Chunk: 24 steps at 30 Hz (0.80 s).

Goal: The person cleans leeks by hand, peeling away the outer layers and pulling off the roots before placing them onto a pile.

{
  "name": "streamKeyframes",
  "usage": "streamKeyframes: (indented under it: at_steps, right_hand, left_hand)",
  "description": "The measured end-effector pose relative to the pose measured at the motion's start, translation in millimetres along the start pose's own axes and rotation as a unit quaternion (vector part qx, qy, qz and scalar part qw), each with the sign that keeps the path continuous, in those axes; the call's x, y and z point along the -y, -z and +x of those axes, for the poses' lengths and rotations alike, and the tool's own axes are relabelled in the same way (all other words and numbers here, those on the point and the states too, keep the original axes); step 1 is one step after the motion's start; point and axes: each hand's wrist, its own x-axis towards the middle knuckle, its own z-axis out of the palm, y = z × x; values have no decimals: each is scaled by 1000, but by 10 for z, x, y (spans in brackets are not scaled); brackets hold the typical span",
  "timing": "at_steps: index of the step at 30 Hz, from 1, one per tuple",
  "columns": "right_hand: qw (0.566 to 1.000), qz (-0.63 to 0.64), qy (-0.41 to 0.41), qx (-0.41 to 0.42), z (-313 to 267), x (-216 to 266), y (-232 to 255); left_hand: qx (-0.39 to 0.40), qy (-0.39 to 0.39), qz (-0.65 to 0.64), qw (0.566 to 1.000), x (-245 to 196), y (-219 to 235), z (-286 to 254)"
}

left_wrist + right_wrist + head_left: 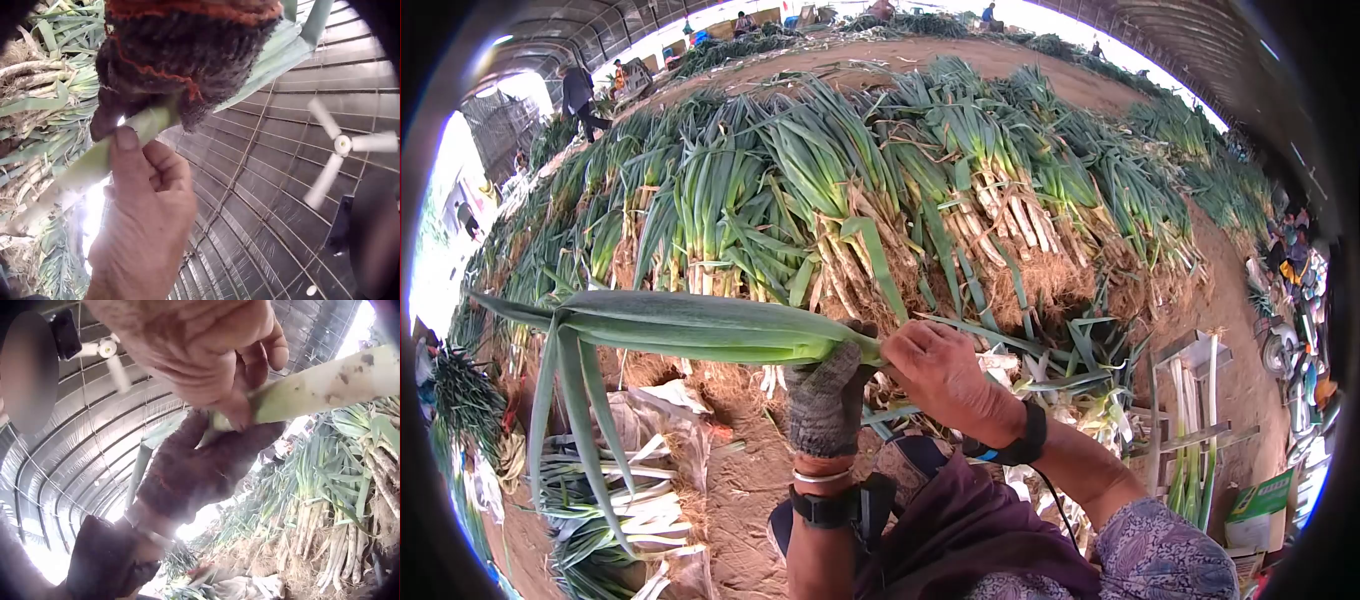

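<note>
One large leek (690, 325) lies across in front of me, its green leaves to the left with several tips drooping. My left hand (828, 395), in a dark knitted glove, grips it where leaf meets stalk. Just to the right, my bare right hand (950, 375) pinches the stalk between thumb and fingers. The left wrist view shows the right thumb (127, 139) on the pale green stalk (87, 165), close beside the glove (181, 56). In the right wrist view the white stalk (331, 390), flecked with soil, runs out past both hands.
Rows of untrimmed leeks (820, 170) with roots spread ahead. Cleaned white leeks (645, 515) lie low on the left. At right, a wooden rack (1200, 440) holds long leeks, with a green and white box (1260, 510) nearby. A person (578, 100) walks at the far left.
</note>
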Motion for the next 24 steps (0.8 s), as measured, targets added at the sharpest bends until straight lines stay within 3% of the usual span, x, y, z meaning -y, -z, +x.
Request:
streamKeyframes:
  at_steps: [6, 10, 13, 14, 16, 17, 19, 22, 24]
  right_hand:
    - [998, -13, 60, 13, -113, -29, 25]
    - [988, 105, 104, 39, -318, -121, 54]
    - [952, 6, 10, 305, -746, -252, 157]
    - [927, 212, -159, 265, -1287, -584, -23]
    - [933, 63, -237, 264, -1997, -1091, 85]
    - [938, -102, -125, 308, -2237, -1318, 289]
    - [806, -195, -292, 477, -2604, -1551, 624]
    - [784, -247, -295, 487, -2967, -1721, 679]
    - [799, -192, -334, 462, -2999, -1731, 720]
  left_hand:
    - [-54, -31, -32, 998, -5, -74, -47]
    - [-86, -40, -44, 995, -61, 7, 2]
    - [-71, -90, -10, 993, -90, 145, 45]
    - [-96, -101, -4, 990, -133, 167, 57]
    - [-107, -110, -12, 988, -251, 230, 47]
    - [-114, -117, -17, 986, -305, 281, 33]
    - [-126, -78, -25, 989, -274, 387, 29]
    - [-98, -55, -21, 993, -117, 310, 26]
    - [-97, -65, -12, 993, -126, 310, 49]
